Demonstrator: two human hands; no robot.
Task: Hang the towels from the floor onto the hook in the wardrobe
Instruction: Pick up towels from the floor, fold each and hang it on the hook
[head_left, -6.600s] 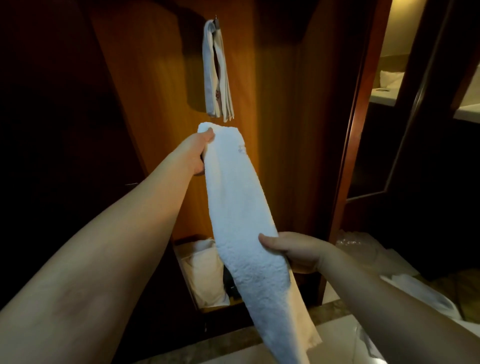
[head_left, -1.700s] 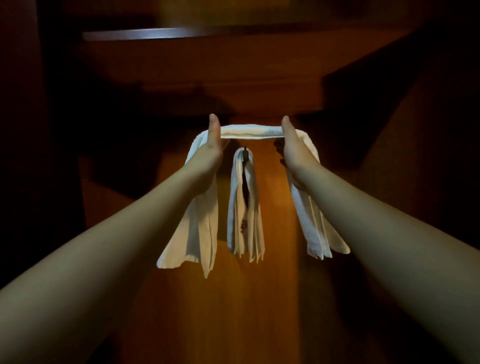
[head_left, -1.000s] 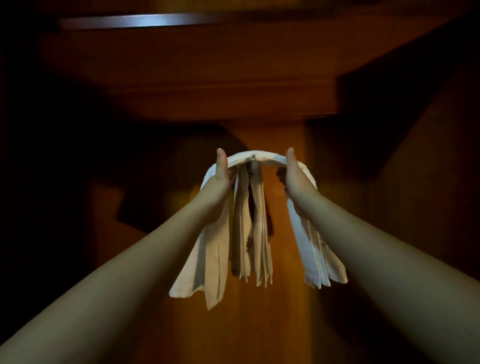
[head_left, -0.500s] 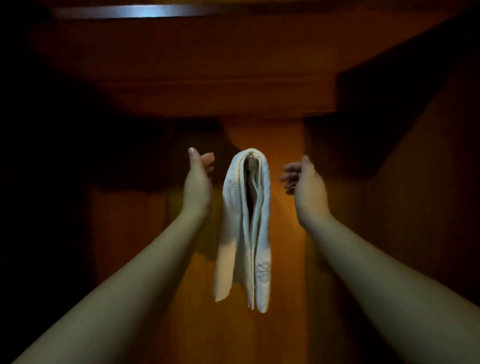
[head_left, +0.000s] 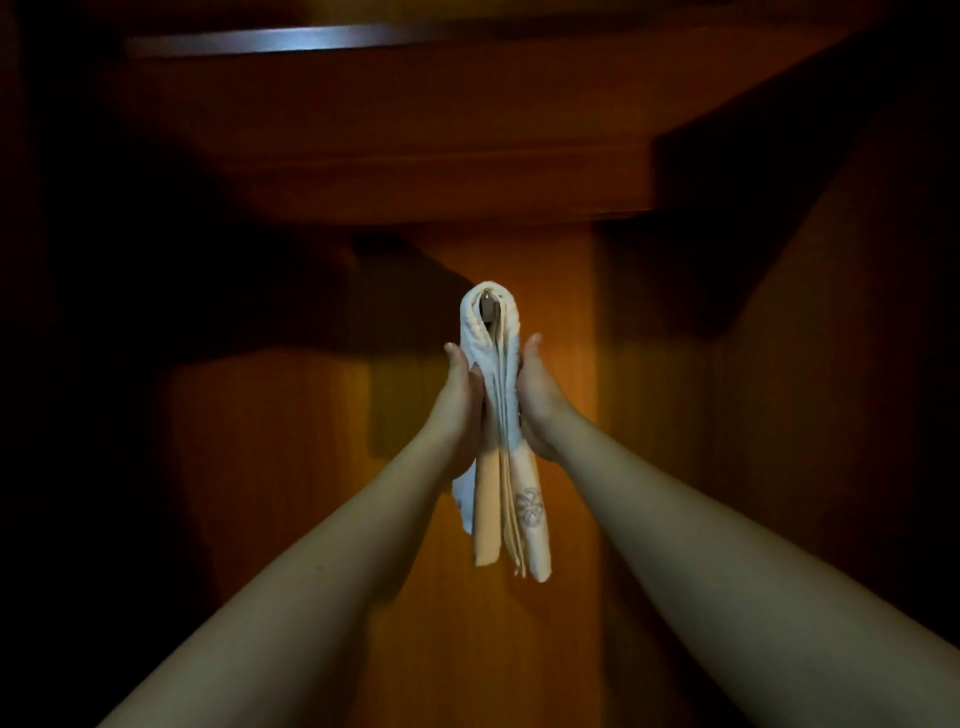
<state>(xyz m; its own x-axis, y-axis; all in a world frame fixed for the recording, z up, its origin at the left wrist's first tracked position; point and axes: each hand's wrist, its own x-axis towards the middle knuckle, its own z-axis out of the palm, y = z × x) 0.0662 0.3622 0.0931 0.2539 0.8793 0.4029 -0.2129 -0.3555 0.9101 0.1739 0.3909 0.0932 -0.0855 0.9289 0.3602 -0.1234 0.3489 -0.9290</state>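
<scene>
Bare forearms reach up from near. Half a second ago both hands hung open beside the draped cloth; now the left hand (head_left: 460, 395) and right hand (head_left: 537, 392) press flat-palmed against either side of the white terry towels (head_left: 501, 441), squeezing the bundle; nothing gripped. Farther back, the towels hang over the small metal hook (head_left: 487, 303) on the wooden wardrobe back panel (head_left: 561, 519). Hanging looks done; this seems to be tidying.
</scene>
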